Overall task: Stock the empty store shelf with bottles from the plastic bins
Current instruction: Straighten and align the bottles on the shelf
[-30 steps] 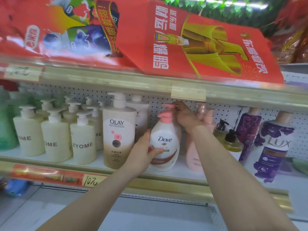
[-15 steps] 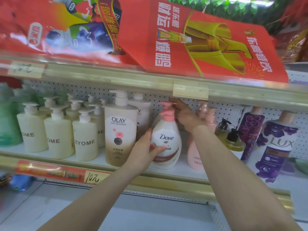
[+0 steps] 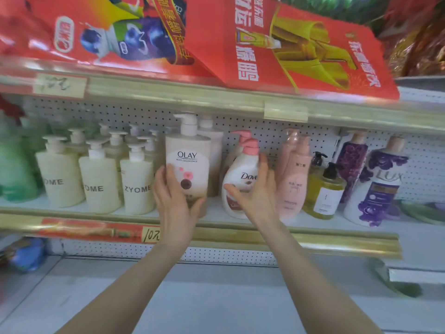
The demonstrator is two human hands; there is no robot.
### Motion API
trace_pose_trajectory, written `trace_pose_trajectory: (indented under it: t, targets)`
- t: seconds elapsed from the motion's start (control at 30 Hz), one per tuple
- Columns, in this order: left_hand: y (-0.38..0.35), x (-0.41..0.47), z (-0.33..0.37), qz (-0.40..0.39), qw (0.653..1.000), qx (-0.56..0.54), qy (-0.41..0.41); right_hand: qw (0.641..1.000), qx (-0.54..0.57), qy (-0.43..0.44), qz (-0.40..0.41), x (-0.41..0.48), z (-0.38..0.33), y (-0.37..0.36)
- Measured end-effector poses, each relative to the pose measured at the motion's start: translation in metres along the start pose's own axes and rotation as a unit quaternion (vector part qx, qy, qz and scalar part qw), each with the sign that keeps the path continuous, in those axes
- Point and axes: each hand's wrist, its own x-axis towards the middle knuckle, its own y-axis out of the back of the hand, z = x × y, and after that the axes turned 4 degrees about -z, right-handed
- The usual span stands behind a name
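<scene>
A white Dove bottle (image 3: 240, 169) with a pink pump stands on the middle shelf (image 3: 265, 237). My right hand (image 3: 255, 191) wraps its right side, thumb across the front label. Just left of it stands a tall cream Olay pump bottle (image 3: 187, 160). My left hand (image 3: 175, 201) grips that bottle's lower part from the left. A second Olay bottle and a second Dove bottle stand behind these two, mostly hidden. No plastic bin is in view.
Several cream ZYOME pump bottles (image 3: 137, 184) and green bottles (image 3: 14, 169) fill the shelf's left. Pink bottles (image 3: 293, 179), yellow bottles with black pumps (image 3: 325, 191) and purple LUX bottles (image 3: 378, 189) stand right. Red boxes (image 3: 301, 49) lie on the shelf above. A white lower shelf (image 3: 216, 297) is below.
My left hand left the Dove bottle and took hold of the Olay bottle. My right hand came down from the pump tops at the back onto the Dove bottle's body.
</scene>
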Motion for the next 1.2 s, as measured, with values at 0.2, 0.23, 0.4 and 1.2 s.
trace_pose_trajectory:
  t: [0.2,0.23,0.4,1.2]
  targets:
    - [-0.006,0.006,-0.003,-0.034,0.999,-0.009,0.024,0.998,-0.054,-0.016,0.013,0.004,0.000,-0.009]
    - [-0.006,0.006,-0.003,-0.036,0.999,-0.009,0.023,0.998,-0.059,-0.020,0.011,0.005,0.000,-0.008]
    - [-0.001,0.006,0.000,-0.045,0.999,-0.030,0.003,0.997,-0.070,-0.029,0.003,0.010,0.004,-0.004]
    - [-0.035,-0.019,0.057,-0.008,0.990,-0.007,-0.137,0.984,-0.104,-0.045,0.137,0.026,0.067,0.087]
